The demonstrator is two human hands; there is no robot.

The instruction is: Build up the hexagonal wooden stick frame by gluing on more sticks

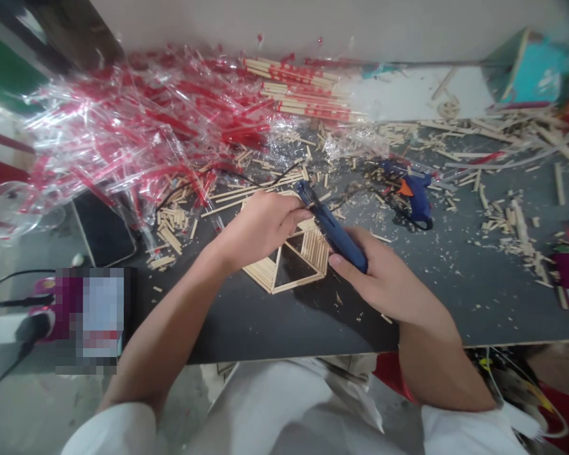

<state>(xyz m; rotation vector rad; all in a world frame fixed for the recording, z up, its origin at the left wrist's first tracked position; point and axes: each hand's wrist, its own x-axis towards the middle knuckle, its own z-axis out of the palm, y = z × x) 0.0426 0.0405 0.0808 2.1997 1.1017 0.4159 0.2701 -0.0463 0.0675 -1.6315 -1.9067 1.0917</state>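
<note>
A hexagonal frame of stacked thin wooden sticks (260, 273) lies on the dark table below both hands, with sticks crossing its opening. My right hand (377, 272) is wrapped around a dark blue plier-like tool (339, 237), which points up and left over the frame. My left hand (268, 221) is over the frame's far left side, its fingers pinched together close to the tool's tip. Whatever those fingers hold is too small or hidden to make out. Behind the left hand lie several long loose sticks (232, 199).
Red and clear plastic wrappers (146, 126) heap up at the back left, beside bundled sticks (308, 88). A blue glue gun (420, 199) with an orange trigger lies to the right. Stick offcuts (516, 221) litter the table. Phones (104, 227) and cables are at left.
</note>
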